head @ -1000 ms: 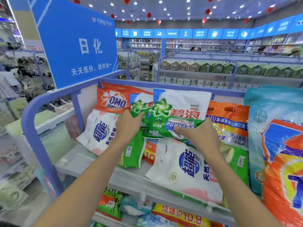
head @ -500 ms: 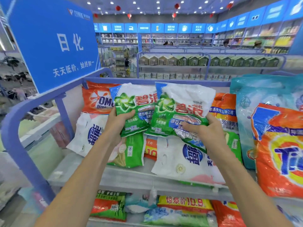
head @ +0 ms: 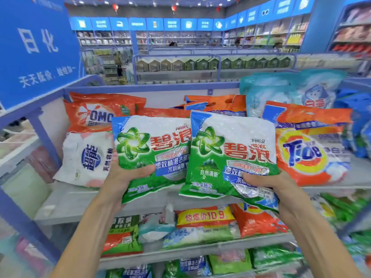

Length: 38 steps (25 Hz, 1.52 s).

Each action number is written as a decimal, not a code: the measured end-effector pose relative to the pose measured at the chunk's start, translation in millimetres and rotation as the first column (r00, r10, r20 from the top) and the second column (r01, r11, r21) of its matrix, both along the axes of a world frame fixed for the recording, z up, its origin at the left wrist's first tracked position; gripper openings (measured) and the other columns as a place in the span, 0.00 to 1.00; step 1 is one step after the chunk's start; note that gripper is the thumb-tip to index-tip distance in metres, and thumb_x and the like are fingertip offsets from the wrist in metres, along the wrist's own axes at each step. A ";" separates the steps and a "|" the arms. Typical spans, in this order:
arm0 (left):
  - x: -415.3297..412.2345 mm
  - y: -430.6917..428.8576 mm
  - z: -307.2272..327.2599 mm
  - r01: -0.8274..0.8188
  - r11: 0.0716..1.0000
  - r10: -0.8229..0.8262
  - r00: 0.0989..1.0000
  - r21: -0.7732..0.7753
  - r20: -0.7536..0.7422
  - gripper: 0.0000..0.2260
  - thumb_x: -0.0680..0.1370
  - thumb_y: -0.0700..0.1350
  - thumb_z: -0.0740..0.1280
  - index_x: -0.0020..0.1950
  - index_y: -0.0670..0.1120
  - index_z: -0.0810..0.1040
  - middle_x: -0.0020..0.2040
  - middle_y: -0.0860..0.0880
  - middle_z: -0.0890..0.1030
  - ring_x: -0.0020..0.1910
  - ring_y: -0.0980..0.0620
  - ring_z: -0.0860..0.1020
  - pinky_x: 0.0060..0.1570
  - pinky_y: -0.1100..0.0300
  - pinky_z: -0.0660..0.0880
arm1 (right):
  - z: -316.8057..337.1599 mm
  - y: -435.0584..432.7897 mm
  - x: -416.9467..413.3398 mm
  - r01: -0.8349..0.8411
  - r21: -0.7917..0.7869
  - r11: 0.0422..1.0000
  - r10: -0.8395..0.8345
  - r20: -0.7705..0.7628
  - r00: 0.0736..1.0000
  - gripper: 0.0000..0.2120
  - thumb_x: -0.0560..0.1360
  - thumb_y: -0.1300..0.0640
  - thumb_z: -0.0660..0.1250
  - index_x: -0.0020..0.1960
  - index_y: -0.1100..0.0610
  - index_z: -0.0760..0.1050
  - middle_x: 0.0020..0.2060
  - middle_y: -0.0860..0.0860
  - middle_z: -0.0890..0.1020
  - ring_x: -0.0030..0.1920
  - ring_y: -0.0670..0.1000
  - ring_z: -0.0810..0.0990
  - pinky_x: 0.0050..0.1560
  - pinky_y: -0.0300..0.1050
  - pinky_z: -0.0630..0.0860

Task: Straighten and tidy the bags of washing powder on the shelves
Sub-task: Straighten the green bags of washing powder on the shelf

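Note:
I hold two green-and-white Ariel bags of washing powder side by side in front of the top shelf (head: 66, 203). My left hand (head: 122, 177) grips the left Ariel bag (head: 154, 153) at its lower left corner, thumb on the front. My right hand (head: 269, 187) grips the right Ariel bag (head: 230, 155) at its lower right corner. Both bags are lifted off the shelf, upright and facing me. Behind them lie an orange OMO bag (head: 96, 113), a white bag with a blue logo (head: 88, 157) and an orange Tide bag (head: 309, 145).
Pale blue bags (head: 281, 91) stand at the back right of the top shelf. Lower shelves (head: 200, 249) hold several mixed powder bags. A blue sign (head: 36, 49) hangs at upper left on the blue shelf frame (head: 46, 145). Store aisles lie beyond.
Both hands have lifted the two Ariel bags off the pile and pulled them toward me, spreading them side by side. The view has shifted right, showing the Tide bag.

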<state>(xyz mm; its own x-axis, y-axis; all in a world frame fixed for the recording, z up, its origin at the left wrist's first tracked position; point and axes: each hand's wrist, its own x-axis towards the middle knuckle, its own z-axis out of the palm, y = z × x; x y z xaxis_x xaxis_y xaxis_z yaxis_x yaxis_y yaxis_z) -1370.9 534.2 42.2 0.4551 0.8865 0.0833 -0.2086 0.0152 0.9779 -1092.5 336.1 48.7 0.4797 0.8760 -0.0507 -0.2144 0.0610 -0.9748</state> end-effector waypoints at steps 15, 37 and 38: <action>237.8 -221.0 -8.5 0.479 0.876 -0.477 0.878 -0.066 0.039 0.41 0.51 0.50 0.86 0.63 0.43 0.83 0.58 0.42 0.86 0.57 0.39 0.84 0.57 0.43 0.81 | -18.9 -305.4 124.1 0.345 -0.023 0.938 -0.343 -0.196 0.919 0.39 0.32 0.55 0.87 0.44 0.63 0.87 0.44 0.62 0.87 0.37 0.58 0.88 0.36 0.48 0.84; 617.1 -399.3 -25.6 0.722 0.679 -0.721 0.690 -0.134 0.059 0.43 0.46 0.49 0.88 0.60 0.44 0.84 0.58 0.38 0.85 0.53 0.34 0.84 0.55 0.36 0.80 | -28.9 -515.7 436.7 0.601 -0.027 0.799 -0.594 -0.189 0.782 0.29 0.57 0.68 0.76 0.58 0.65 0.82 0.52 0.64 0.86 0.45 0.63 0.87 0.41 0.53 0.85; 636.1 -401.9 -25.7 0.717 0.683 -0.717 0.695 -0.141 0.062 0.43 0.45 0.49 0.88 0.60 0.43 0.84 0.57 0.37 0.85 0.51 0.34 0.85 0.53 0.37 0.81 | -27.4 -518.4 455.6 0.602 -0.026 0.798 -0.596 -0.182 0.782 0.28 0.56 0.69 0.76 0.57 0.64 0.82 0.52 0.64 0.86 0.44 0.63 0.87 0.41 0.53 0.85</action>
<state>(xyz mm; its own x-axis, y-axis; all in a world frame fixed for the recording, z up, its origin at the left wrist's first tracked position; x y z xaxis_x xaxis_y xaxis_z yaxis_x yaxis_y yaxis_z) -734.7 132.2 16.5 0.9566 0.2910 -0.0142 -0.0768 0.2987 0.9512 -636.8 -182.3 21.3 0.8946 0.4174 -0.1597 -0.2875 0.2638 -0.9208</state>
